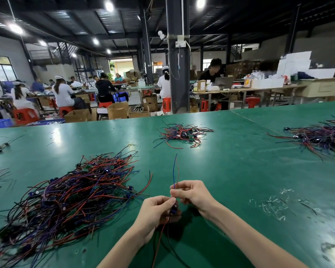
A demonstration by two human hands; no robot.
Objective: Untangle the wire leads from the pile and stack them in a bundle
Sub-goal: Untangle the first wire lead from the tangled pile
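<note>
From the head camera, both hands are raised just above the green surface (240, 171): the left hand (155, 213) pinches a wire lead (174, 171) at its small blue component, and the right hand (191, 192) pinches the same lead's blue and red strands, which stand upright beyond its fingers. The big tangled pile (66, 194) lies left of the left hand, a smaller bundle (182, 134) well beyond both hands, and another heap (321, 138) far off to the right.

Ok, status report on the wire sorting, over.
Left hand and right hand both pinching one wire lead above the green table. Big tangled pile at left, unsorted. Nothing blocking.
</note>
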